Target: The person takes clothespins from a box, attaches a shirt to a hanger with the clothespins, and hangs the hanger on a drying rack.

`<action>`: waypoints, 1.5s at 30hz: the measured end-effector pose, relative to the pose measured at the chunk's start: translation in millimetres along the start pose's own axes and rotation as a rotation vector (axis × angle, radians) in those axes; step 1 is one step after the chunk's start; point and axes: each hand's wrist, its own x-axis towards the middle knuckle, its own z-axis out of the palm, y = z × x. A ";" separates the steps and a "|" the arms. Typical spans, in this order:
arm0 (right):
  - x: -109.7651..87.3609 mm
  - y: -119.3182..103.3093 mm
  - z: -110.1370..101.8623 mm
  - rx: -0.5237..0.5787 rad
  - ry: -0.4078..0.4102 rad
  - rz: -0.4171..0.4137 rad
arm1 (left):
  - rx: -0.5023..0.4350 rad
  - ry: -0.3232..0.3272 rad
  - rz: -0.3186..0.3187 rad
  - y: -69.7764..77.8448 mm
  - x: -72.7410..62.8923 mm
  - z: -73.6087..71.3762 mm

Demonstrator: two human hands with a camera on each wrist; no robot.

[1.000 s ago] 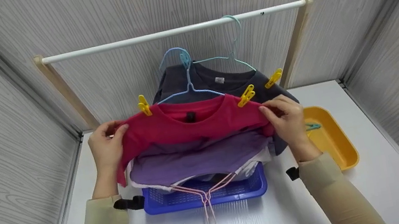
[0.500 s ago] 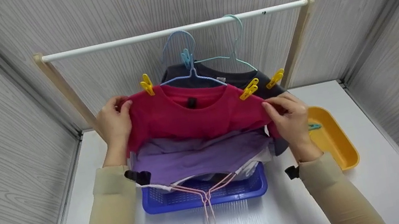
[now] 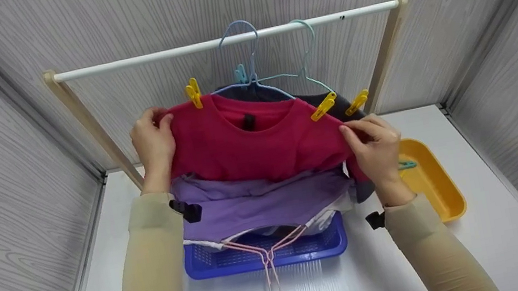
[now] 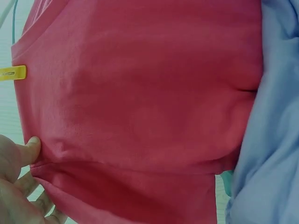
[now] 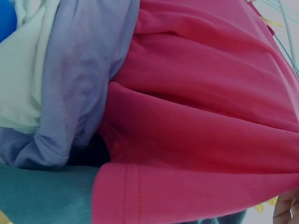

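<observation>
A red T-shirt hangs on a blue wire hanger, tilted lower on the right. Its hook overlaps the white rod in the head view. Two yellow clothespins, one at the left shoulder and one at the right, clip the fabric. My left hand pinches the left shoulder seam between thumb and fingers. At the other shoulder my right hand pinches the fabric; only some of its fingers show in the right wrist view. Behind hangs a dark grey shirt on a mint hanger.
A purple shirt and white clothing lie over a blue basket, pink hangers sticking out in front. An orange tray holding a teal clothespin sits right. Wooden posts bear the rod; a light-blue clothespin shows behind.
The red shirt and its hanger have risen, bringing the hook from below the rod up to it. My left hand has moved up and inward; my right hand has shifted only slightly.
</observation>
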 end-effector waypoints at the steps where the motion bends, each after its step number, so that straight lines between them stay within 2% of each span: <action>1: 0.7 1.1 0.1 0.000 -0.002 0.005 | 0.004 -0.001 -0.005 0.9 1.1 0.0; 4: 3.3 0.6 1.0 -0.001 0.002 0.010 | 0.017 -0.006 -0.018 3.4 2.9 0.0; 11: 16.7 -35.9 2.1 -0.019 0.005 0.024 | 0.017 0.009 -0.029 4.6 4.1 2.0; 17: 23.1 -38.7 2.5 -0.028 0.003 0.045 | -0.003 0.036 -0.026 5.3 2.9 2.4; 21: 23.7 -34.6 3.3 -0.024 -0.001 0.053 | -0.003 0.058 -0.018 4.5 2.0 2.0; 27: 15.1 -2.8 4.0 -0.034 -0.040 0.077 | 0.011 0.033 -0.026 1.2 0.1 2.4; 29: 12.1 7.6 3.0 -0.052 -0.070 0.088 | 0.022 0.002 -0.022 -1.4 -0.2 3.1; 33: 9.3 18.1 0.2 -0.091 -0.121 0.095 | 0.021 -0.105 0.000 -6.1 -1.5 5.8; 41: 9.7 23.2 -3.0 -0.267 -0.138 0.102 | 0.062 -0.451 0.111 -5.4 -10.3 14.7; 45: 10.8 23.4 -5.1 -0.358 -0.158 0.146 | 0.093 -0.558 0.147 -2.8 -17.1 18.7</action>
